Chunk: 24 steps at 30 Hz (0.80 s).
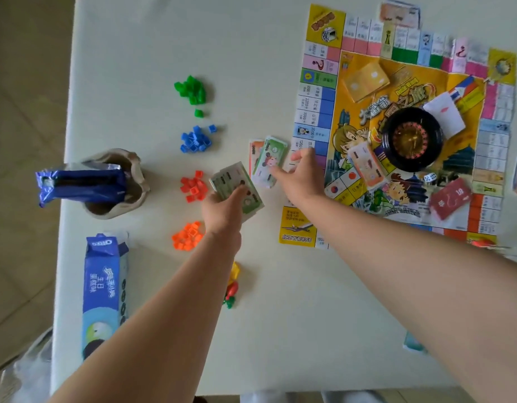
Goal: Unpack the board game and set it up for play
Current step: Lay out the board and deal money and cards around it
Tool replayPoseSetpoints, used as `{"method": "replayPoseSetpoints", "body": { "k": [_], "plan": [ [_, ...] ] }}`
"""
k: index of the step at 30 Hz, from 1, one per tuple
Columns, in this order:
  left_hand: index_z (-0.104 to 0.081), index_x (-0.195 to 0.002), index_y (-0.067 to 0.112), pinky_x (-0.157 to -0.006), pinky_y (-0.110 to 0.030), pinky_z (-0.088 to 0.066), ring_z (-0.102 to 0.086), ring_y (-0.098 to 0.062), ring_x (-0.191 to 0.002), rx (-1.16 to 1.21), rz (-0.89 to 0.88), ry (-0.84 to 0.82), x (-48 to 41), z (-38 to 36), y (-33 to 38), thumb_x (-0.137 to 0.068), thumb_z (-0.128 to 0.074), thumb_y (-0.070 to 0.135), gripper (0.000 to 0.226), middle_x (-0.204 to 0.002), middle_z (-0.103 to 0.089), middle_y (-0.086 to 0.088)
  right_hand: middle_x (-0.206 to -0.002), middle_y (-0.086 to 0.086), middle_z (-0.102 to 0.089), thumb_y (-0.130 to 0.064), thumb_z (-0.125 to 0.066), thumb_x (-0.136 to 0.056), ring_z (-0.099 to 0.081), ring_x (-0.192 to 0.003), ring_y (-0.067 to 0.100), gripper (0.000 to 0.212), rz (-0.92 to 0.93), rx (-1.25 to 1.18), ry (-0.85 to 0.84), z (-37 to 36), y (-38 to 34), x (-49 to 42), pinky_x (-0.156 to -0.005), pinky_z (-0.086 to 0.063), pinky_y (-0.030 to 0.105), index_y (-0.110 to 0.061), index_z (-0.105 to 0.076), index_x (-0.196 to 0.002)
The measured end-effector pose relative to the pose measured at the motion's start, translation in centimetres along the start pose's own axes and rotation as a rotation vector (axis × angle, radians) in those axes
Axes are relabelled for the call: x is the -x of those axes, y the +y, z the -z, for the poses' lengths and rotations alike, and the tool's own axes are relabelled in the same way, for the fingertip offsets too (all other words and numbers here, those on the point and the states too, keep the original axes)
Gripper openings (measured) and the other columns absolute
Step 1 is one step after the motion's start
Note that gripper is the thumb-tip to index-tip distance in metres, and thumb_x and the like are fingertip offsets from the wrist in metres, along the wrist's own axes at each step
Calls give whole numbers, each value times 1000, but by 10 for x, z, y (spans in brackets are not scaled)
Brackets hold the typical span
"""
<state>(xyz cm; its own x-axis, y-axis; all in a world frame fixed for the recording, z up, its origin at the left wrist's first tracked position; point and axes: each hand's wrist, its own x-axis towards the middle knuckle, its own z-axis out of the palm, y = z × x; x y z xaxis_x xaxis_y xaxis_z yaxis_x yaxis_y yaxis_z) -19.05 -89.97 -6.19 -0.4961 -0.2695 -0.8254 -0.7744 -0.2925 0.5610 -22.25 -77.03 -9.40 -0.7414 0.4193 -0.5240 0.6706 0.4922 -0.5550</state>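
While the sorted heaps of small plastic houses (193, 186) lie off to the left on the tabletop (152, 39), the play money is what is being handled now. The left hand (222, 206) reaches forward with its forearm stretched out over the tabletop, its grip closed round a stack of green notes (232, 181). The thumb lies across the top of the stack, whose long axis slants from far left to near right.

Just right of that stack, and a little farther from the person, a small pile of notes (267, 157) lies on the tabletop beside the board's left edge, its long axis running away from the person. The right hand (305, 175) is over that pile and is clearly the nearer one to it. Its thumb rests on the near corner of the top green note and its fingers reach loosely past, toward the board (318, 112). Blur hides whether this grip pinches the note or only touches it.

The likely next move is another note passed rightward from the stack to the pile, a short crossing between the two hands.
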Motion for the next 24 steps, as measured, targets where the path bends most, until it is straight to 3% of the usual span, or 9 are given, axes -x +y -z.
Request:
{"method": "replayPoseSetpoints", "body": {
  "k": [2, 6, 9, 14, 16, 18, 21, 24],
  "plan": [
    [-64, -91, 11, -51, -21, -56, -65, -6, -57, -33, -6, -24, 0, -8, 3, -86, -66, 4, 9, -77, -66, -2, -84, -4, -57, -38, -67, -86, -55, -71, 10, 34, 86, -47, -67, 10, 0, 2, -54, -39, 23, -17, -50, -106],
    [-65, -97, 7, -45, -18, -51, -64, -4, -51, -156, -48, -110, 6, -30, 8, -84, -70, 7, 14, -73, -66, -2, -88, -3, -58, -30, -64, -89, -55, -70, 10, 21, 162, -219, -339, 31, -1, 1, -68, -46, 26, -16, -61, -105],
    [-66, -95, 9, -43, -17, -50, -64, -5, -53, -244, -60, -144, 13, -53, 12, -83, -72, 8, 14, -75, -66, -3, -80, 0, -60, -18, -66, -87, -53, -68, 10, 9, 206, -194, -321, 47, 5, -12, -69, -47, 30, -13, -61, -93],
    [-69, -96, 6, -48, -20, -53, -65, -7, -52, -371, -88, -193, 22, -99, 23, -82, -70, 6, 15, -70, -66, -1, -65, 0, -52, -8, -60, -84, -50, -61, 18, 23, 149, -231, -371, 93, 12, -39, -60, -44, 31, -21, -58, -103],
    [-70, -101, 6, -57, -24, -54, -64, -12, -61, -450, -114, -186, 21, -119, 27, -80, -73, 10, 21, -71, -65, 0, -67, 1, -55, -13, -61, -82, -53, -65, 18, 18, 170, -171, -383, 111, 15, -54, -63, -45, 33, -23, -58, -97],
    [-69, -97, 12, -53, -19, -53, -62, -12, -64, -500, -134, -182, 19, -145, 33, -81, -74, 15, 17, -72, -64, 1, -78, 5, -60, -15, -64, -82, -54, -70, 16, 13, 177, -152, -341, 133, 19, -73, -65, -45, 32, -17, -60, -94],
    [-61, -84, 16, -45, -13, -49, -61, -11, -65, -454, -92, -177, 15, -184, 46, -85, -69, 18, 8, -73, -63, 0, -78, -2, -59, -16, -67, -83, -52, -69, 12, 10, 178, -130, -265, 165, 24, -108, -61, -42, 23, -9, -63, -90],
    [-61, -92, 7, -62, -28, -56, -67, -24, -72, -288, 0, -125, 1, -231, 60, -87, -59, 15, 10, -81, -68, -10, -72, -6, -57, -20, -69, -84, -52, -67, 11, 10, 123, -202, -184, 195, 29, -153, -62, -41, 25, -19, -60, -80]
  ]
}}
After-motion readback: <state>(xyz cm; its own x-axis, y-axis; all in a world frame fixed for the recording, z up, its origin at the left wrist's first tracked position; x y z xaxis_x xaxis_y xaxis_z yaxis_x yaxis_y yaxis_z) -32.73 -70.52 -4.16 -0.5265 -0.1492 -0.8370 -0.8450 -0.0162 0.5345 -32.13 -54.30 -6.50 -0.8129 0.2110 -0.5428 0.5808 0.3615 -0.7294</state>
